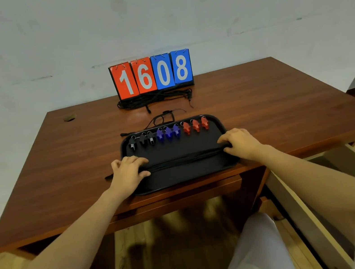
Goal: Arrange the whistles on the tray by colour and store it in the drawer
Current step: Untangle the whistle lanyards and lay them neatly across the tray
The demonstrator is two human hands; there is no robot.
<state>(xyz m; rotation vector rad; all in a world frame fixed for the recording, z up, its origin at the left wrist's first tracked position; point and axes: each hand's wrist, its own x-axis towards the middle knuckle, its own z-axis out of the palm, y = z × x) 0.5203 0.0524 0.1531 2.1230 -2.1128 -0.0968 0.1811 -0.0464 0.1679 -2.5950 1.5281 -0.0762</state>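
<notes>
A red-and-blue flip scoreboard [151, 74] reading 1608 is standing at the back of a reddish-brown wooden table [57, 160], with tangled black cords [153, 99] lying just before it.

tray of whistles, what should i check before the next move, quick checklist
1. Whistles grouped by colour: ok; black whistles, blue whistles and red whistles sit in one row.
2. Cord bundle inside tray: not ok; its left end pokes past the rim.
3. Hands on tray: not ok; left hand and right hand grip the cord bundle.
4. Loose cord: not ok; lies on the table.
5. Drawer open: ok, apparently pulled out.
</notes>
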